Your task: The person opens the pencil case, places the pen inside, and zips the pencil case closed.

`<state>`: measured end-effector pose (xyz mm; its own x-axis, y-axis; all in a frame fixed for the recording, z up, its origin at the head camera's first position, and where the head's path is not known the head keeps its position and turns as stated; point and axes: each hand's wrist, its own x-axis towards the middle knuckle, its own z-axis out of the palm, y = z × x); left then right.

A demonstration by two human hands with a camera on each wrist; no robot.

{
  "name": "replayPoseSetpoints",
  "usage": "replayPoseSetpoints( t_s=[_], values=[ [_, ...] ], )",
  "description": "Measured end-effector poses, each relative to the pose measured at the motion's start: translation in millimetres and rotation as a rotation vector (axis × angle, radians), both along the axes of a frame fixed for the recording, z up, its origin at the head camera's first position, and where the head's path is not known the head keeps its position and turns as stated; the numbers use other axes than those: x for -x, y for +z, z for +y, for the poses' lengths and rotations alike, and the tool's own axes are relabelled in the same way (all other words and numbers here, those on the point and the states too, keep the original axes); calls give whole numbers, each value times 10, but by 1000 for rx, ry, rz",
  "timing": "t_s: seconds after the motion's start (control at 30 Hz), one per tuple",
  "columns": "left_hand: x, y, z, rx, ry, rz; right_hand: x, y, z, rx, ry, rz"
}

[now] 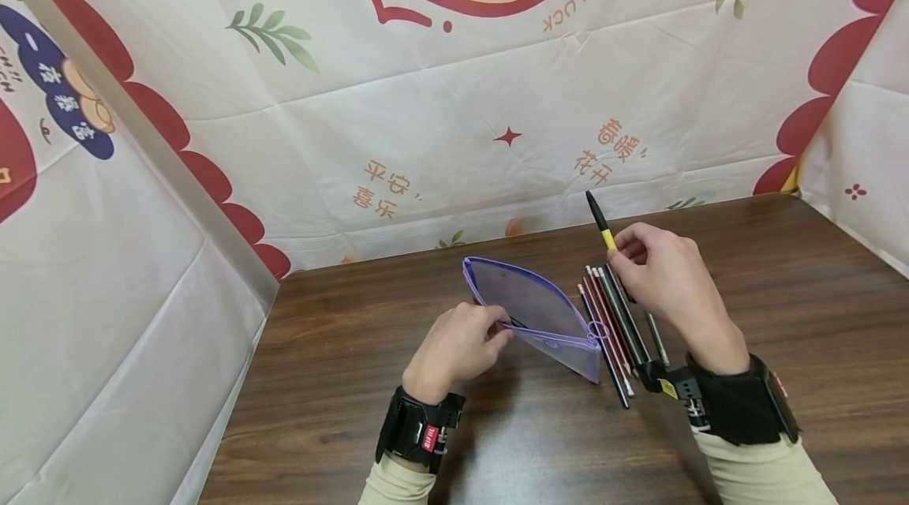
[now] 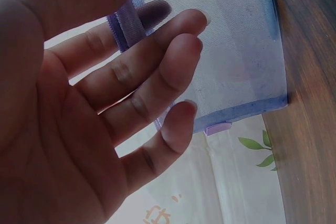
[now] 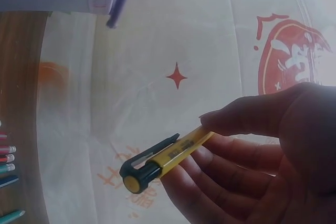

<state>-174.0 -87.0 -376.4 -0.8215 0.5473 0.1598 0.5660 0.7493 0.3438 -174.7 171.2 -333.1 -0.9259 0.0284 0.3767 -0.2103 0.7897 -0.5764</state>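
A purple mesh zip pouch (image 1: 564, 351) stands with its mouth spread apart near the middle of the table. My left hand (image 1: 458, 341) pinches the pouch's near rim between thumb and index finger, its other fingers loosely bent, as the left wrist view shows on the mesh pouch (image 2: 231, 51). Above the table, my right hand (image 1: 667, 276) holds a yellow and black pen (image 1: 599, 213) between thumb and fingers. Its black clip and yellow barrel (image 3: 184, 149) show clearly in the right wrist view. A dark sliver inside the pouch is too small to identify.
Several pencils (image 1: 612, 323) lie side by side just right of the pouch, below my right hand. The brown wooden table (image 1: 341, 410) ends at a white printed cloth (image 1: 454, 142) at the back. Cloth-covered panels rise at left and right.
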Motion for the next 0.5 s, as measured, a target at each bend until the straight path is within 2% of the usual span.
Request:
replayPoseSetpoints(
  t_s=[0.5],
  values=[
    [3, -4, 2, 1, 1, -11, -34, 34, -13, 24, -9, 11]
  ],
)
